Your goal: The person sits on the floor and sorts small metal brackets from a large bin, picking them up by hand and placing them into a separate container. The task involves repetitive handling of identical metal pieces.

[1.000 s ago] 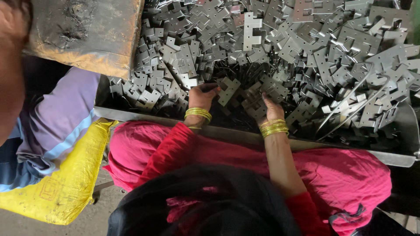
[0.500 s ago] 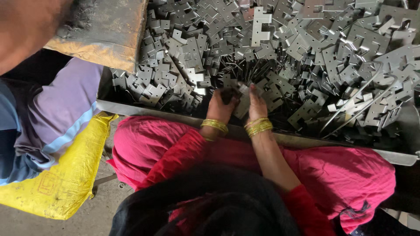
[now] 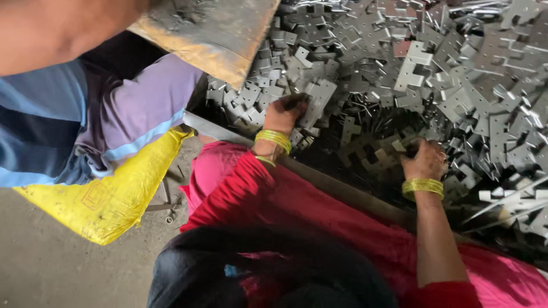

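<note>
A big heap of grey stamped metal plates [image 3: 434, 68] with notched edges fills a bin in front of me. My left hand [image 3: 284, 112], gold bangles at the wrist, grips one grey plate [image 3: 317, 98] at the heap's near left side. My right hand [image 3: 423, 160], also with gold bangles, lies knuckles up on darker plates [image 3: 371, 154] further right. Its fingers curl down into the pile and are hidden. The bin's metal rim [image 3: 342, 188] runs across under both wrists, over my pink clothing [image 3: 274, 199].
Another person stands close on the left in a blue and purple sleeve [image 3: 131, 108], a bare arm [image 3: 63, 34] at the top. A worn brown flat sheet [image 3: 217, 31] overhangs the heap's left corner. A yellow sack [image 3: 114, 194] lies on the concrete floor [image 3: 51, 268].
My hands were together at the middle of the heap; they have spread apart, the left going left onto a plate and the right going right. The view has shifted closer.
</note>
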